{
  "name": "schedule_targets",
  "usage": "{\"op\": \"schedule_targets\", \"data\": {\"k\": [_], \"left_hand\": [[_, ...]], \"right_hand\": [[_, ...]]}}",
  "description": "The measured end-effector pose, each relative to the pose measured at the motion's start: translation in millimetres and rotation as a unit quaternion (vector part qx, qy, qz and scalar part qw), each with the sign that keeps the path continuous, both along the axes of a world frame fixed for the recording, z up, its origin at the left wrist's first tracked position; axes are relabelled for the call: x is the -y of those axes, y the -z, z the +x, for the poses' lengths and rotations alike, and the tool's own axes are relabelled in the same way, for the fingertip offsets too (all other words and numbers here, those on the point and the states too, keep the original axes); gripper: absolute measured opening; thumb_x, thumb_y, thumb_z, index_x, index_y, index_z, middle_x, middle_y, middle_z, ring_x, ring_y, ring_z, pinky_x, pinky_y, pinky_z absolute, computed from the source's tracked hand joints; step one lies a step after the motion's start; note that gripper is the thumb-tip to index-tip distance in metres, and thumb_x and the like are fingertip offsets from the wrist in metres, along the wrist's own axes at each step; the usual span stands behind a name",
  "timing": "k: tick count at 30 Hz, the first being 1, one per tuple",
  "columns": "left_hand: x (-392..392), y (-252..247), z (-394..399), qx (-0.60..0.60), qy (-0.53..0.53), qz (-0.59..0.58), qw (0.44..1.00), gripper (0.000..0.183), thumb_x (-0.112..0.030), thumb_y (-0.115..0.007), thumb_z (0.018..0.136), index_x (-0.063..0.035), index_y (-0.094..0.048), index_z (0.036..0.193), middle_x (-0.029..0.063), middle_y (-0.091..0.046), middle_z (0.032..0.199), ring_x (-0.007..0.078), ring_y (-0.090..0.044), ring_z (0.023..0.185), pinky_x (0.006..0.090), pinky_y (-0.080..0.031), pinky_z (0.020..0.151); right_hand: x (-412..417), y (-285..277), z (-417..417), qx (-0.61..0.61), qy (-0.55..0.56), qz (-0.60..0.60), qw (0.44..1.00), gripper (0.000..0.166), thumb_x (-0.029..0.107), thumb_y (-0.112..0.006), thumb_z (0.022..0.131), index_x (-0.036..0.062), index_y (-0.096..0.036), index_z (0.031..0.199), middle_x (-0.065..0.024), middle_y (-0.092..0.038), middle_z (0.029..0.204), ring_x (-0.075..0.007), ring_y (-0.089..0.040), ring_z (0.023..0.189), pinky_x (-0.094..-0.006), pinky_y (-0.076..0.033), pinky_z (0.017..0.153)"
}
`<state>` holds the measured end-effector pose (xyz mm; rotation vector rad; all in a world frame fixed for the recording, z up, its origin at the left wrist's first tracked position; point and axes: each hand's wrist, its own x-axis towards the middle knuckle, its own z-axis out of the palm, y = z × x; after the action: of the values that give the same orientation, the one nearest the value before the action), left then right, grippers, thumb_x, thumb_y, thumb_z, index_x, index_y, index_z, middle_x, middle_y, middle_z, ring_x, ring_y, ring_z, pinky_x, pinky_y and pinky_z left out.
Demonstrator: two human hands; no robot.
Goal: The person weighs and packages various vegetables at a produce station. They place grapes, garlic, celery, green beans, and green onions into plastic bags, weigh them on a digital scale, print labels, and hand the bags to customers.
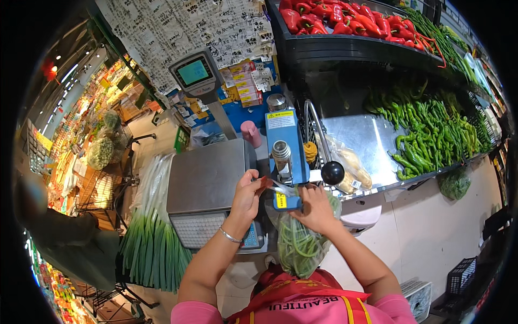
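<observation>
A clear plastic bag of long green beans [299, 247] hangs at the front edge of a blue bag-sealing machine [288, 162] with a lever ending in a black ball knob [332, 173]. My right hand [316, 206] grips the gathered neck of the bag beside the machine's front end. My left hand [247, 196] pinches the twisted plastic end of the bag between thumb and fingers, left of the machine. Left of the machine stands a weighing scale with a steel platform [208, 174], a keypad and a raised display [195, 73]. The platform holds nothing.
Leeks [156, 243] lie left of the scale. A pink cup [251, 133] stands behind it. At right are bagged potatoes [350, 166], green peppers [437, 137] and a black crate rim [356, 50] below red peppers. A person [77, 247] stands at left by shopping carts.
</observation>
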<state>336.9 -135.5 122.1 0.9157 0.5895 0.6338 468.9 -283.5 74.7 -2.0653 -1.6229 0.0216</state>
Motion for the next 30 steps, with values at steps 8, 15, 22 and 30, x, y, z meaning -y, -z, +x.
{"op": "schedule_targets", "data": {"k": [8,15,22,30], "left_hand": [[37.0,37.6,-29.7,0.125,0.036,-0.039,0.991,0.018,-0.003,-0.051,0.085,-0.0069,-0.037,0.095,0.0079,-0.053,0.087,0.0147,-0.050,0.087,0.0264,-0.034,0.086],[33.6,43.1,-38.6,0.142,0.052,-0.076,0.986,0.015,-0.001,-0.050,0.086,-0.0070,-0.039,0.094,0.0086,-0.053,0.089,0.0150,-0.050,0.087,0.0252,-0.037,0.085],[30.6,34.7,-31.3,0.135,0.080,-0.039,0.987,0.015,-0.002,-0.052,0.085,-0.0076,-0.041,0.093,0.0088,-0.053,0.089,0.0145,-0.050,0.087,0.0251,-0.038,0.083],[26.1,37.3,-33.0,0.123,0.078,-0.034,0.989,0.015,-0.002,-0.053,0.084,-0.0076,-0.042,0.093,0.0080,-0.054,0.087,0.0142,-0.051,0.085,0.0248,-0.038,0.082]], "right_hand": [[14.9,-4.9,-18.6,-0.101,-0.018,0.060,0.993,0.054,0.029,-0.071,0.069,-0.0040,-0.050,0.106,-0.0232,-0.048,0.114,-0.0369,-0.043,0.110,-0.0473,-0.031,0.096],[45.2,-79.2,26.7,-0.457,0.145,0.154,0.864,0.016,0.012,-0.053,0.087,-0.0008,-0.061,0.085,-0.0037,-0.060,0.068,-0.0073,-0.053,0.057,-0.0219,-0.043,0.050],[-27.7,-31.8,-4.1,-0.423,0.098,0.219,0.874,0.016,0.007,-0.068,0.075,-0.0007,-0.062,0.088,-0.0022,-0.058,0.063,-0.0066,-0.051,0.057,-0.0206,-0.041,0.053],[-14.8,-27.1,-4.6,-0.382,0.104,0.186,0.899,0.011,0.005,-0.068,0.072,-0.0014,-0.061,0.077,-0.0047,-0.060,0.064,-0.0073,-0.052,0.056,-0.0217,-0.042,0.053]]}}
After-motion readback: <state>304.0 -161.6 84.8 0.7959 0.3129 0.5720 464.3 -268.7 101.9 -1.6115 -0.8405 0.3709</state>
